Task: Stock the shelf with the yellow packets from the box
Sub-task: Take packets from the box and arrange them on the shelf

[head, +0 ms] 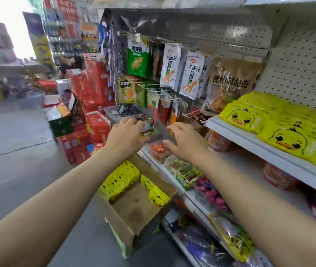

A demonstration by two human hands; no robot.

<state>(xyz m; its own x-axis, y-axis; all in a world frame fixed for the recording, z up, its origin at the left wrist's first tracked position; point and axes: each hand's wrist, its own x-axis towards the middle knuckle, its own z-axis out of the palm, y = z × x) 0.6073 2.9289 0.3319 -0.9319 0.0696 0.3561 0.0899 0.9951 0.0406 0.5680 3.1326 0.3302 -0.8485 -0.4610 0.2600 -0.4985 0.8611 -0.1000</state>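
Note:
Yellow duck-face packets (pixel 280 124) lie stacked on the white shelf (pixel 253 145) at the right. More of the same yellow packets (pixel 120 180) stand in an open cardboard box (pixel 134 214) on the floor below my arms. My left hand (pixel 126 135) reaches forward with its fingers resting on small dark snack packets (pixel 145 128) at the shelf's left end; whether it grips them is unclear. My right hand (pixel 182 141) hovers beside it, fingers spread and holding nothing.
Snack bags (pixel 172 68) hang from pegboard hooks above the hands. Lower shelves (pixel 201 191) hold trays and bags of sweets. Red cartons (pixel 87 116) are stacked at the aisle's end on the left. Grey floor (pixel 18 151) spreads to the left.

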